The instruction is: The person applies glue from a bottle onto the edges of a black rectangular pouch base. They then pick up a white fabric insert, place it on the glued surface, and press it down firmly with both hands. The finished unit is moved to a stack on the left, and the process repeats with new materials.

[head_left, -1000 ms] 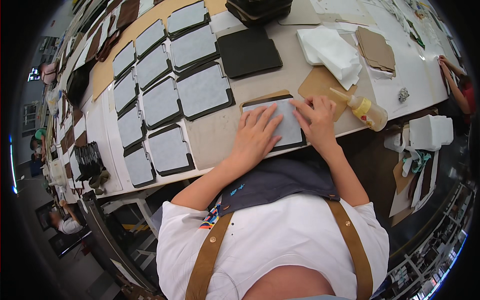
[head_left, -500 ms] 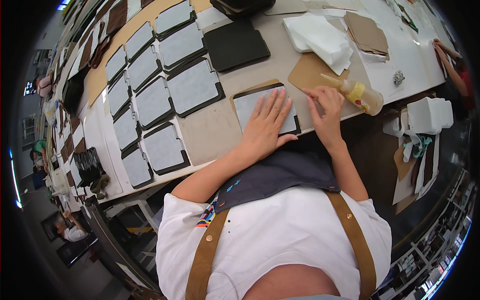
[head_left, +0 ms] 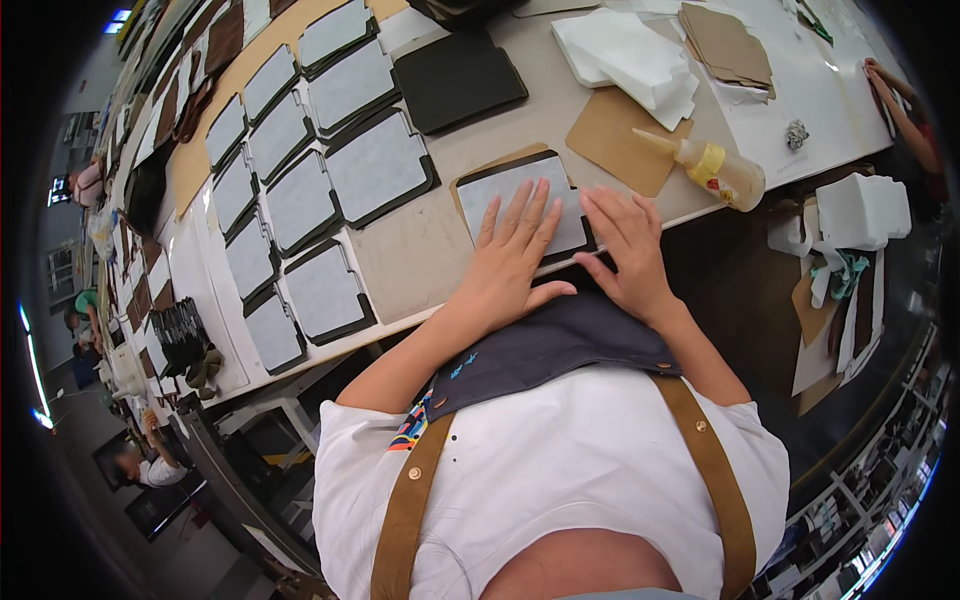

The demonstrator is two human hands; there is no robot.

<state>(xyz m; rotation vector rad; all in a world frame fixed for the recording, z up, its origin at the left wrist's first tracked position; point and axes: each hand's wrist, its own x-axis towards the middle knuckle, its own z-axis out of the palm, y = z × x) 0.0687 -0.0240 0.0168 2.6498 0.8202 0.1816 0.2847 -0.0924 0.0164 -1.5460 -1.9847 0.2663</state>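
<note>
My left hand [head_left: 512, 258] lies flat, fingers spread, on a grey sheet [head_left: 497, 189] glued onto a dark leather panel at the table's near edge. My right hand [head_left: 628, 250] presses flat on the right part of the same sheet. The panel rests on a brown cardboard piece [head_left: 497, 160]. A glue bottle [head_left: 712, 168] with a yellow label lies on its side just right of my right hand.
Rows of several finished grey-on-dark panels [head_left: 300, 170] cover the table to the left. A plain dark panel [head_left: 458, 80], white cloths [head_left: 628, 55] and brown cardboard pieces [head_left: 728, 42] lie farther back. Another person's hand [head_left: 890, 90] is at the far right.
My left hand has slid leftward across the grey sheet and my right hand has shifted slightly on it; both stay pressed flat.
</note>
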